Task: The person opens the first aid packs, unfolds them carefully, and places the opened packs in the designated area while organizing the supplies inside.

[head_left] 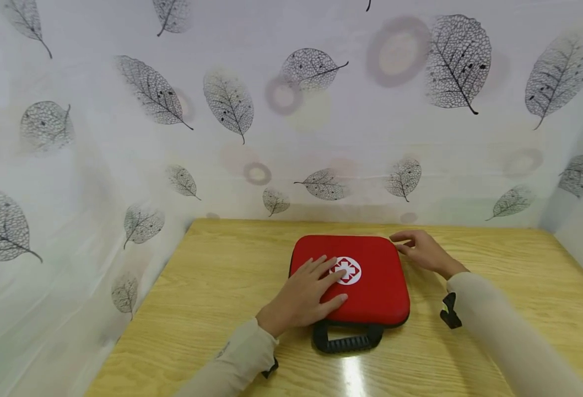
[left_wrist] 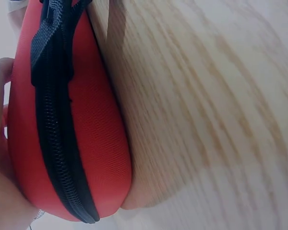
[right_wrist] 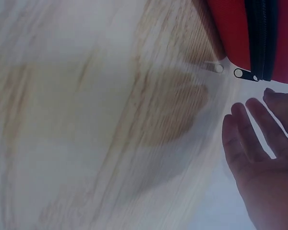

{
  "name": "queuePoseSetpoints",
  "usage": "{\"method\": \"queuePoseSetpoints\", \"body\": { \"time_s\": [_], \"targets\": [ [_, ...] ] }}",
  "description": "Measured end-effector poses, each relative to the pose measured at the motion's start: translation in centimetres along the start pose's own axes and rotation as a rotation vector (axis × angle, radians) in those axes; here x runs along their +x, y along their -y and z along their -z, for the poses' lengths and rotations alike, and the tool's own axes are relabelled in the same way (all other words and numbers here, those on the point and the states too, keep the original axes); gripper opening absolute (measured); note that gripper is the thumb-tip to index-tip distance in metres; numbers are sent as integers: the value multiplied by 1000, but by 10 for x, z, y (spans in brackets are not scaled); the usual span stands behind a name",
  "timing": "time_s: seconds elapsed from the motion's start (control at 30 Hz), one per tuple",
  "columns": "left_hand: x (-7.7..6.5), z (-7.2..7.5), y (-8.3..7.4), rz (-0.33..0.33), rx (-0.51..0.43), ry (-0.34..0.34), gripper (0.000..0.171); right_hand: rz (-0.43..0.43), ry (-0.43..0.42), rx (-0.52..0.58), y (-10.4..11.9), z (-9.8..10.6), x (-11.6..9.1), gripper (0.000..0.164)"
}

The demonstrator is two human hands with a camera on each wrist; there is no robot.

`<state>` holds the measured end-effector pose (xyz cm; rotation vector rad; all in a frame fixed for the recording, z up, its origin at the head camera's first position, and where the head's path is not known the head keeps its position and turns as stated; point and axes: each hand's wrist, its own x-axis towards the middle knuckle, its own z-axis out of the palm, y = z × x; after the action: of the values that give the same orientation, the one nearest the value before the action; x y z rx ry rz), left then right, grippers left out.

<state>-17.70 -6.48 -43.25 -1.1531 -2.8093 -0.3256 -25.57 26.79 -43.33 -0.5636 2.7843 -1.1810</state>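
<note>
A red first-aid case with a white cross emblem lies flat on the wooden table, its black handle toward the person. My left hand rests on the lid's left side with fingers spread, partly covering the emblem. Beyond the case's far right corner is my right hand, fingers loosely bent and holding nothing. In the right wrist view, a zipper pull sticks out from the case's corner, just off the fingertips. The black zipper along the side looks closed in the left wrist view.
The wooden table carries the case and runs back to a wall covering printed with grey leaves. More of the same covering stands along the left and right sides. Each forearm wears a black strap, such as the right one.
</note>
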Motion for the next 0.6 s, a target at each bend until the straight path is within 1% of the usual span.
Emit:
{"method": "queuePoseSetpoints", "body": {
  "time_s": [0.13,0.3,0.43,0.6],
  "targets": [
    [-1,1,-1,1,4,3,61,-3,15,60,-2,-4,4,31],
    [-6,3,-2,12,-2,7,60,38,52,111,-3,-8,8,31],
    [-9,2,-2,4,-2,-9,60,36,89,120,-3,-10,8,33],
    [-12,1,-1,-3,1,-19,59,23,104,123,-2,-13,8,35]
  ]
}}
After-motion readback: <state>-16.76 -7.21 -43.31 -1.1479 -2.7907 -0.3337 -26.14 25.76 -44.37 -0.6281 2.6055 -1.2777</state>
